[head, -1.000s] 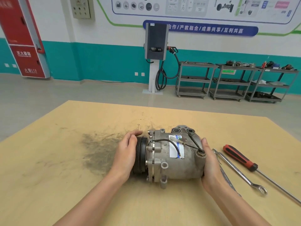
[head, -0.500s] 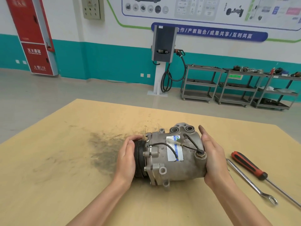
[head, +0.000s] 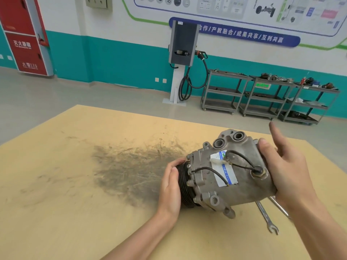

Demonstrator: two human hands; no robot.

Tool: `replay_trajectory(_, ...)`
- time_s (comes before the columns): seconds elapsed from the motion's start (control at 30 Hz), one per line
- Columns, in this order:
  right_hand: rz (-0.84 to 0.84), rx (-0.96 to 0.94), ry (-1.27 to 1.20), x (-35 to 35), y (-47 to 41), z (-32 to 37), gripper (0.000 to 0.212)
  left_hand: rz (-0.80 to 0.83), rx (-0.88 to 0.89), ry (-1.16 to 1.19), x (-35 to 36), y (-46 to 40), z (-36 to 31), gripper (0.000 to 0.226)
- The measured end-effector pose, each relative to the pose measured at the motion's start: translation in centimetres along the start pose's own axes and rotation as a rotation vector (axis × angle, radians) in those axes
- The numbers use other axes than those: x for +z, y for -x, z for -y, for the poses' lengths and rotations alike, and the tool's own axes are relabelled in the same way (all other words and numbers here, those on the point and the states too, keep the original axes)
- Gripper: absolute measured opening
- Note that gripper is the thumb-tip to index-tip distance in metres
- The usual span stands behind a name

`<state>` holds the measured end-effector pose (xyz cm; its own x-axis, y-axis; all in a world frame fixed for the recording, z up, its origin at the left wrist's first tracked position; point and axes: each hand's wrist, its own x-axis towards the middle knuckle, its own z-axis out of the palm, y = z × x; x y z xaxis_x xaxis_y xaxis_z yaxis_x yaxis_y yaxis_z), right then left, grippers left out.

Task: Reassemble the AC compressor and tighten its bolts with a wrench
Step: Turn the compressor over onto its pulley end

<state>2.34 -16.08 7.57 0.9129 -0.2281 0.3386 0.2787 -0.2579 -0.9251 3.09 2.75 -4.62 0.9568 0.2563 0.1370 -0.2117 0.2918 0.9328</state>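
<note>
Head view shows a grey cast-metal AC compressor (head: 228, 172) held tilted over the right part of the tan wooden counter (head: 75, 194), its black ribbed pulley (head: 185, 186) pointing left and down and its rear end raised to the right. The left hand (head: 170, 188) cups the pulley face with fingers curled over its upper edge; the right hand (head: 285, 169) grips the rear end, thumb on the housing top, while its forefinger sticks up free. Thin black wires (head: 238, 162) loop across a white and blue label (head: 223, 170) on the housing. Behind and below the compressor a silver open-ended wrench (head: 266, 218) lies on the counter, its upper part covered by the housing; a second silver shaft (head: 279, 206) beside it is mostly hidden by the right forearm, so what it is cannot be told. A dark greasy smear (head: 131, 171) spreads over the counter's middle. Beyond it lies a pale grey floor (head: 75, 94); against the teal and white wall stand a grey charging post with a black cable (head: 183, 51), grey metal shelf carts (head: 262, 98) holding small parts too far off to identify, and a red cabinet (head: 24, 34).
</note>
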Motion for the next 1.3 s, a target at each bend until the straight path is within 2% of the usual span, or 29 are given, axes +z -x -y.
replay_trajectory(0.17, 0.018, 0.057, 0.034, -0.1, -1.0, 1.6, 0.056, 0.089, -0.123, 0.041, -0.1, -0.3, 0.1, 0.031)
replay_trajectory(0.37, 0.143, 0.003, 0.209, 2.5, -2.1, 3.5, 0.061, 0.079, 0.021, -0.057, -2.5, -1.5, -2.6, 0.037)
replay_trajectory(0.5, 0.223, -0.128, 0.46, 4.8, -1.6, 4.7, 0.058, 0.011, 0.146, -0.043, -4.3, -1.9, -4.3, 0.038)
replay_trajectory(0.67, 0.227, -0.181, 0.688, 6.9, -0.3, 6.4, 0.057, 0.029, 0.159, -0.051, -6.0, -1.1, -4.6, 0.035)
replay_trajectory(0.83, 0.243, -0.226, 0.809, 9.1, 0.8, 7.2, 0.061, 0.119, 0.172, -0.055, -6.0, 0.0, -5.0, 0.062)
replay_trajectory(0.93, 0.238, -0.224, 0.821, 9.7, 0.6, 7.3, 0.064, 0.174, 0.176, -0.065, -6.4, 0.3, -5.1, 0.067)
replay_trajectory(1.1, 0.217, -0.212, 0.83, 9.9, 0.5, 7.1, 0.065, 0.318, 0.182, -0.151, -6.8, 0.9, -5.4, 0.095)
replay_trajectory(1.2, 0.237, -0.219, 0.825, 9.9, 0.4, 7.1, 0.065, 0.343, 0.179, -0.145, -6.7, 0.8, -5.5, 0.105)
replay_trajectory(1.3, 0.327, -0.258, 0.728, 8.7, 0.2, 6.9, 0.071, 0.328, 0.174, -0.149, -6.9, 0.4, -5.2, 0.106)
